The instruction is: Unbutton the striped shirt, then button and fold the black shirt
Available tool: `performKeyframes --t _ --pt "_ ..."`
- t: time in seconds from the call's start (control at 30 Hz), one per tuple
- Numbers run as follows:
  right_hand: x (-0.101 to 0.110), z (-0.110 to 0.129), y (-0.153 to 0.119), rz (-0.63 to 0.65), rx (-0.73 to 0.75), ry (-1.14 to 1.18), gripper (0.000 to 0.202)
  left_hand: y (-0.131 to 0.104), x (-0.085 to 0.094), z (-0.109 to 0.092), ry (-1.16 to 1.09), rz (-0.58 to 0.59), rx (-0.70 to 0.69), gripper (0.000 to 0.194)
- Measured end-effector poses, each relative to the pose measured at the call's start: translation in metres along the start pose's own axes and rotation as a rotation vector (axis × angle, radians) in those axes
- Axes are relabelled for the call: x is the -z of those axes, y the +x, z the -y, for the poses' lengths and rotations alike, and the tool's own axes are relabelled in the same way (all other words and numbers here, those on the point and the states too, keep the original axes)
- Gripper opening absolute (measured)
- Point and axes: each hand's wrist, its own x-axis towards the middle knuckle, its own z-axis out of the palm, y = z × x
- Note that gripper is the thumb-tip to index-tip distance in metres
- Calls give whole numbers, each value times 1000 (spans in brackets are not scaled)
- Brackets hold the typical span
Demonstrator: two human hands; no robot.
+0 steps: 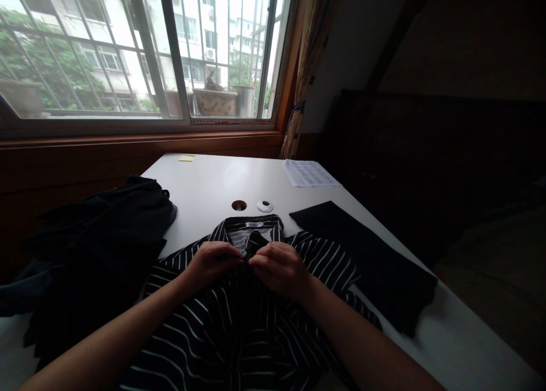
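Observation:
A black shirt with white stripes point(196, 323) lies spread on the white table point(213, 181), its collar pointing toward the window. Just below the collar, my left hand point(214, 261) pinches the shirt's front edge with closed fingers. My right hand point(279, 266) grips the fabric right beside it, fingers closed, the two sets of fingertips almost touching. A dark folded bit of the shirt stands up between the hands. Whether a button is between the fingertips is too small to tell.
Dark clothes point(106, 226) are heaped at the left. A folded black garment point(367, 254) lies at the right. Farther back are printed papers point(311, 174), a yellow note point(186, 158), a round table hole point(239, 206) and its white cover point(265, 206). A barred window stands behind.

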Motion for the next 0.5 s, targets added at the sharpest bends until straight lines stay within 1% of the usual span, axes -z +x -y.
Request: performKeyframes --t 0.2,0.33,0.43,0.5 --pt "-2 0 -2 28 -31 47 9 0 0 2 -3 20 -45 15" --pt "-2 -2 -3 16 -43 64 11 -1 0 4 12 20 -33 15" --pt "-2 -3 -4 0 -78 85 17 0 0 5 20 0 -38 17" --pt "-2 -3 -6 -9 -135 107 23 1 0 5 22 -7 -55 19"
